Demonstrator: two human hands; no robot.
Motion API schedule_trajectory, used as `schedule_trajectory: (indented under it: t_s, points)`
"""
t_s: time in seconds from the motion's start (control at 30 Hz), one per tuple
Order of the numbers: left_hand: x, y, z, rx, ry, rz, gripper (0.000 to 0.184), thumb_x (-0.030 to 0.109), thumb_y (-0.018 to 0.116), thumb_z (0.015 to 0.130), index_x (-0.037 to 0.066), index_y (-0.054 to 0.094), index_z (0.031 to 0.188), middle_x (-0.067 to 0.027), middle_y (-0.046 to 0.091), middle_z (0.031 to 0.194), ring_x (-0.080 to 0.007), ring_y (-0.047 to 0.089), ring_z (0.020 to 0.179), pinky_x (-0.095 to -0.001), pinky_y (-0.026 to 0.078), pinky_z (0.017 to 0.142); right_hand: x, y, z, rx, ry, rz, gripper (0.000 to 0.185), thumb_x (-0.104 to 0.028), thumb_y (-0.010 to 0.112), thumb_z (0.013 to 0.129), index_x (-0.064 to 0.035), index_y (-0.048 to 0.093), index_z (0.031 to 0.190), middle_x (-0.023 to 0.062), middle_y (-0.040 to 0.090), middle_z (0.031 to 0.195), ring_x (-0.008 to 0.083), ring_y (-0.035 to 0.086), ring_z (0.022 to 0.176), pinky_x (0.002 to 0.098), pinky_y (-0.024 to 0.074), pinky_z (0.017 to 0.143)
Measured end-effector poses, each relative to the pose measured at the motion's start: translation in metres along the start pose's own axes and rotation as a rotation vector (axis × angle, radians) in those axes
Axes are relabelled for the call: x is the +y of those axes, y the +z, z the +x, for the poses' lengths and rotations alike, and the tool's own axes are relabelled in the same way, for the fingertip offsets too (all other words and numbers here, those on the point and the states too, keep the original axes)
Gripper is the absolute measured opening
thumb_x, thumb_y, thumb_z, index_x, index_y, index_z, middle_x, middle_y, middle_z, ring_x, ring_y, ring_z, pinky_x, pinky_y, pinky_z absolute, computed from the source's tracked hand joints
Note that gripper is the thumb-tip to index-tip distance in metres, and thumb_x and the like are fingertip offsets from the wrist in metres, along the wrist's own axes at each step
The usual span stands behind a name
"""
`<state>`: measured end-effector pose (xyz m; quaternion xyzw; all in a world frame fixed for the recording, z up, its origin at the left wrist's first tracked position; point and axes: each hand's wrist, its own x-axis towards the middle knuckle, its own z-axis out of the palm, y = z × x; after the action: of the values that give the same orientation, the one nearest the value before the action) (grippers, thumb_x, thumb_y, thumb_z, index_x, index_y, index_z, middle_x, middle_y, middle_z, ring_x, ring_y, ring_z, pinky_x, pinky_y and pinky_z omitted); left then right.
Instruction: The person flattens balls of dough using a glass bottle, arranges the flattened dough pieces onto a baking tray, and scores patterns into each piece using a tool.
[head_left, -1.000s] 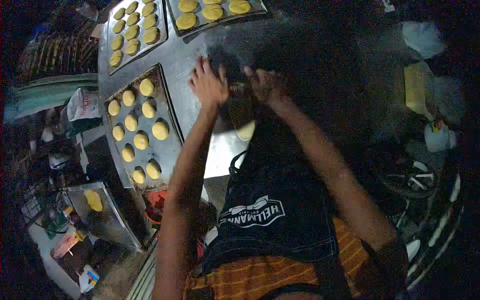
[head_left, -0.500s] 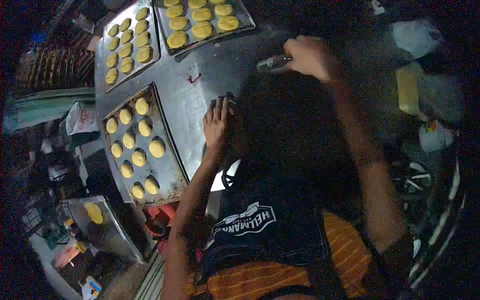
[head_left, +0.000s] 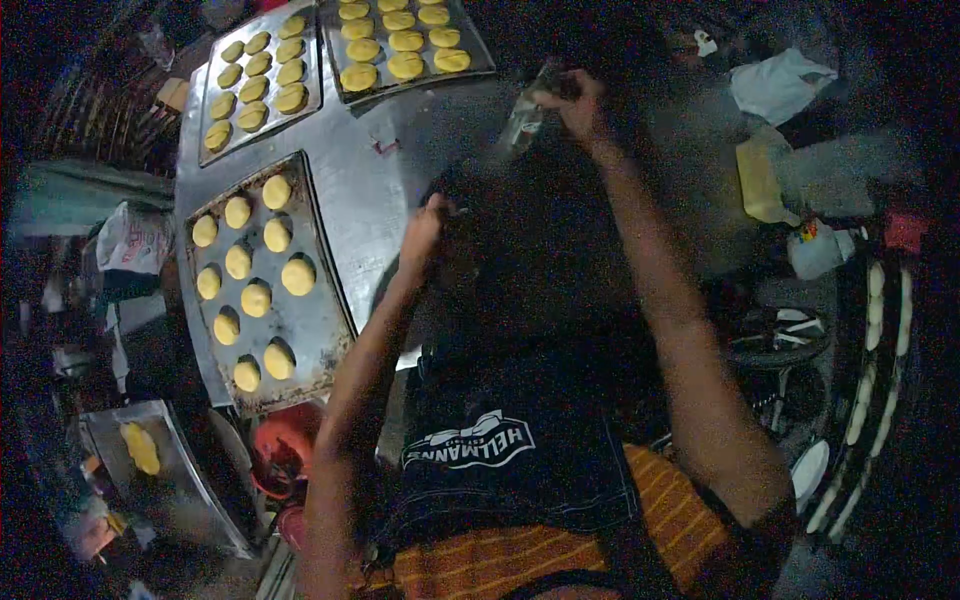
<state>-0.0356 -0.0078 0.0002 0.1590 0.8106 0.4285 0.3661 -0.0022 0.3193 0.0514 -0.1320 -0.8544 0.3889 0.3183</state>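
My right hand (head_left: 578,105) grips a clear glass bottle (head_left: 526,122) with a pale label, held tilted near the far side of the dark area past the metal table. Its lower end is blurred. My left hand (head_left: 428,228) is closed beside the right edge of the metal table (head_left: 365,205). A small pale thing shows at its fingertips, too dim to name. To its left lies a worn baking tray (head_left: 318,385) with several round yellow dough pieces (head_left: 256,299). A small reddish object (head_left: 385,147) rests on the table.
Two more trays of flattened yellow dough rounds (head_left: 405,66) occupy the table's far end. At right are a white plastic bag (head_left: 782,84), a yellowish container (head_left: 762,180) and long trays of pale dough (head_left: 868,370). A lower tray (head_left: 185,480) carries one yellow piece (head_left: 141,448).
The bottle has swung from nearly level to a steeper tilt as my right hand shifted left. My left hand has gone from fingers stretched out to closed. The view has turned slightly.
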Motion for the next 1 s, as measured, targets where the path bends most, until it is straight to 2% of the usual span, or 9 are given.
schedule_trajectory:
  t_s: [0.07,0.1,0.17,0.2,0.23,0.33,0.43,0.57,1.0]
  points:
    - [-0.009,0.004,-0.020,0.003,0.100,-0.123,0.028,0.026,0.053,0.089,0.005,0.061,0.104,-0.0113,0.058,0.089,-0.0213,0.053,0.069,-0.0344,0.044,0.061,0.019,0.006,-0.011,-0.032,0.026,0.217,0.053,-0.029,0.090,0.065,-0.0031,0.061,0.100,0.0101,0.066,0.092,0.0232,0.061,0.075,0.0381,0.0513,0.074]
    - [-0.017,0.007,-0.029,0.050,0.176,-0.118,0.028,0.027,0.052,0.089,0.004,0.061,0.103,-0.0110,0.059,0.087,-0.0204,0.053,0.069,-0.0337,0.043,0.061,0.037,0.011,-0.018,0.179,-0.066,-0.319,0.051,-0.026,0.087,0.070,-0.0002,0.059,0.104,0.0109,0.065,0.099,0.0234,0.060,0.074,0.0382,0.0521,0.075]
    - [-0.014,0.015,-0.049,0.075,0.417,-0.409,0.027,0.021,0.058,0.086,0.003,0.059,0.106,-0.0105,0.062,0.088,-0.0202,0.055,0.072,-0.0332,0.044,0.065,-0.002,0.016,-0.055,0.325,0.194,0.463,0.055,-0.025,0.087,0.070,0.0022,0.057,0.107,0.0103,0.063,0.103,0.0233,0.058,0.074,0.0366,0.0527,0.074]
    - [-0.010,0.017,-0.063,0.114,0.525,-0.472,0.027,0.018,0.060,0.085,0.003,0.059,0.108,-0.0104,0.063,0.089,-0.0200,0.057,0.074,-0.0329,0.045,0.066,-0.030,0.002,-0.073,0.204,0.320,-0.045,0.055,-0.022,0.088,0.070,0.0010,0.056,0.108,0.0124,0.062,0.108,0.0243,0.060,0.083,0.0375,0.0539,0.076]
    - [0.003,0.010,-0.084,0.192,0.578,-0.372,0.027,0.012,0.062,0.084,0.003,0.058,0.109,-0.0104,0.064,0.092,-0.0198,0.057,0.076,-0.0324,0.046,0.068,-0.032,0.016,-0.099,-0.008,0.399,0.318,0.063,-0.019,0.090,0.066,-0.0002,0.055,0.115,0.0145,0.060,0.117,0.0255,0.061,0.097,0.0369,0.0518,0.086]
    - [0.029,-0.008,-0.141,0.237,0.335,-0.351,0.039,0.003,0.068,0.082,0.003,0.056,0.119,-0.0062,0.063,0.094,-0.0134,0.056,0.080,-0.0270,0.047,0.074,-0.030,0.071,-0.168,-0.495,-0.318,0.465,0.080,-0.014,0.089,0.061,-0.0011,0.051,0.130,0.0135,0.056,0.129,0.0237,0.058,0.109,0.0351,0.0447,0.098]
    - [0.011,-0.014,-0.165,0.332,0.311,-0.444,0.037,0.009,0.068,0.086,0.004,0.056,0.120,-0.0060,0.062,0.092,-0.0137,0.055,0.078,-0.0272,0.046,0.074,-0.063,0.095,-0.220,-1.113,0.282,0.739,0.052,0.000,0.079,0.071,0.0032,0.059,0.119,0.0121,0.066,0.109,0.0194,0.064,0.092,0.0287,0.0518,0.084]
    - [-0.032,-0.059,-0.198,0.488,0.208,-0.631,0.029,0.006,0.066,0.087,0.004,0.057,0.115,-0.0076,0.063,0.086,-0.0146,0.057,0.072,-0.0257,0.046,0.064,-0.150,0.122,-0.266,-1.081,0.756,0.925,0.020,0.000,0.062,0.089,0.0044,0.060,0.108,0.0114,0.066,0.092,0.0179,0.065,0.074,0.0268,0.0544,0.066]
    - [-0.204,-0.177,-0.159,0.567,0.445,0.635,0.036,0.021,0.065,0.084,0.003,0.059,0.115,-0.0146,0.066,0.101,-0.0284,0.061,0.076,-0.0384,0.049,0.071,-0.237,0.243,-0.326,-1.151,0.943,0.737,0.020,-0.015,0.062,0.093,0.0040,0.062,0.099,0.0142,0.068,0.090,0.0177,0.063,0.070,0.0263,0.0519,0.064]
